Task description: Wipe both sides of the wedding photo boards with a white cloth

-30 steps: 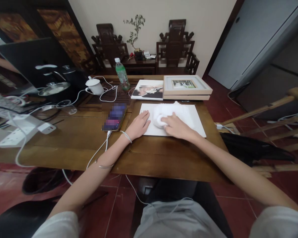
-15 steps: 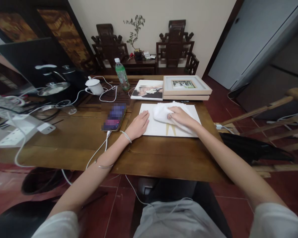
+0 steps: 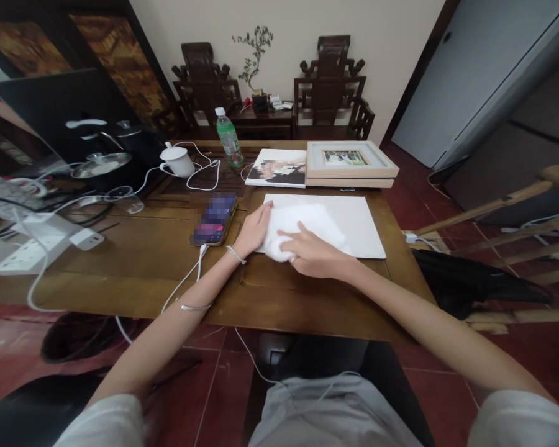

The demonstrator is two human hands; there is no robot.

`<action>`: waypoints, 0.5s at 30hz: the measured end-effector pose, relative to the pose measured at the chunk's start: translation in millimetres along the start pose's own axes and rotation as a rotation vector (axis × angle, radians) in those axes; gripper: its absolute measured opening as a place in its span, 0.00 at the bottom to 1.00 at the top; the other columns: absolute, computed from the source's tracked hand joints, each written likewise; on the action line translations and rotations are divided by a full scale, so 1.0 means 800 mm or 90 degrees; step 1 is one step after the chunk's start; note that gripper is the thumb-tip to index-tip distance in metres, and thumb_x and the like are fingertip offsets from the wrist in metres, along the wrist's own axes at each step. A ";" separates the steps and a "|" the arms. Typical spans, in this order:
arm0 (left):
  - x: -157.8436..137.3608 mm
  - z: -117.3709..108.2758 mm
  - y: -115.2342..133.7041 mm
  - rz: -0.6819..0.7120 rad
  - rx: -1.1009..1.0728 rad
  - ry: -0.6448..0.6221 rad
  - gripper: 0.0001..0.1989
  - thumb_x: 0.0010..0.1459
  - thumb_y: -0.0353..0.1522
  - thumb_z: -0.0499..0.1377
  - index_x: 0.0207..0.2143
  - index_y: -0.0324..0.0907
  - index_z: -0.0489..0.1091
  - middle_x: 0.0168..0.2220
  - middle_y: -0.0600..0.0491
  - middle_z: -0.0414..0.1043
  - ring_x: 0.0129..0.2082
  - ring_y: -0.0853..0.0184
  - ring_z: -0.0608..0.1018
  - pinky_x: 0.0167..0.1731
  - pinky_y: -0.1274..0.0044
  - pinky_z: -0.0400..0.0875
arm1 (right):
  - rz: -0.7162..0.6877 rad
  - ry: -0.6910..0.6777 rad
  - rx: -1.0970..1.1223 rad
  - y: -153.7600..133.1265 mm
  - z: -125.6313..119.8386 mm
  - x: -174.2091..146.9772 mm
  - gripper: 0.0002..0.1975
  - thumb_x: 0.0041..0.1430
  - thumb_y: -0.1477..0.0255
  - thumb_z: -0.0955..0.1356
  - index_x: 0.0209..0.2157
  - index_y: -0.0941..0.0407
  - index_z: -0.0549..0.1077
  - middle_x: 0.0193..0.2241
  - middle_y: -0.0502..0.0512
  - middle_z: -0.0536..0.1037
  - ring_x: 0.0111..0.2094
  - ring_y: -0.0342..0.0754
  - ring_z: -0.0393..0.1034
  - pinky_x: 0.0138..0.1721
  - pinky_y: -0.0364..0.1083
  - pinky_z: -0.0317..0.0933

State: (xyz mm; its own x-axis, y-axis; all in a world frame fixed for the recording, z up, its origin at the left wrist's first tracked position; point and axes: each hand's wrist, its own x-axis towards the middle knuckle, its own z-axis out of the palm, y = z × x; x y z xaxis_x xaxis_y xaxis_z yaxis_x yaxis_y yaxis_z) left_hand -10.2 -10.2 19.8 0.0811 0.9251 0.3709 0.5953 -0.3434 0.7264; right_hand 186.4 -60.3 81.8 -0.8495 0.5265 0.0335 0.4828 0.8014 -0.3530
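A white board or panel [image 3: 366, 226] lies flat on the wooden table in front of me. My left hand [image 3: 254, 230] rests at the board's left edge, its fingers stretched out and close together, beside the cloth. With my right hand [image 3: 314, 253] I press a bunched white cloth [image 3: 323, 217] onto the left part of the board, fingers spread over it. Part of the cloth reaches the board's near edge. It covers much of the left half of the board's surface.
A phone [image 3: 220, 217] on a charging cable lies left of my left hand. Behind the board are a photo print [image 3: 279, 177] and stacked frames [image 3: 372, 158]. A bottle [image 3: 229, 139], a lidded cup [image 3: 177, 161] and a power strip [image 3: 32, 248] stand farther left.
My right hand has moved the cloth left and toward me, from the board's upper middle to its near left. My left hand has shifted slightly left.
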 end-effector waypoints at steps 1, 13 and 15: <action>0.000 -0.001 0.003 -0.009 -0.014 0.028 0.26 0.70 0.42 0.42 0.56 0.36 0.69 0.58 0.43 0.72 0.59 0.59 0.73 0.61 0.65 0.65 | -0.029 -0.018 0.022 0.001 -0.004 -0.005 0.11 0.47 0.85 0.60 0.25 0.54 0.64 0.33 0.56 0.77 0.46 0.55 0.70 0.60 0.64 0.48; -0.004 0.001 0.003 0.154 0.146 -0.081 0.23 0.67 0.38 0.48 0.54 0.34 0.71 0.59 0.40 0.70 0.61 0.55 0.71 0.64 0.62 0.61 | 0.155 -0.032 0.070 0.056 -0.071 0.001 0.07 0.48 0.78 0.60 0.21 0.54 0.58 0.22 0.51 0.66 0.28 0.48 0.60 0.31 0.47 0.49; -0.004 0.002 0.001 0.161 0.156 -0.102 0.21 0.66 0.37 0.49 0.54 0.36 0.72 0.59 0.41 0.70 0.61 0.55 0.71 0.64 0.62 0.61 | 0.201 0.009 0.032 0.074 -0.072 0.017 0.06 0.48 0.78 0.60 0.22 0.54 0.59 0.24 0.53 0.68 0.30 0.49 0.62 0.32 0.47 0.50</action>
State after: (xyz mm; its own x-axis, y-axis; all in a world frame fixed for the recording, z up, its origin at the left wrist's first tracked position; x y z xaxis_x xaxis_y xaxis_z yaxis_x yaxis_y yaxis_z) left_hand -9.1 -13.4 18.0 0.3620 0.8363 0.4117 0.7123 -0.5331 0.4565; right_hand 215.4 10.5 115.5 -0.6562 0.7511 -0.0725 0.7105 0.5828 -0.3944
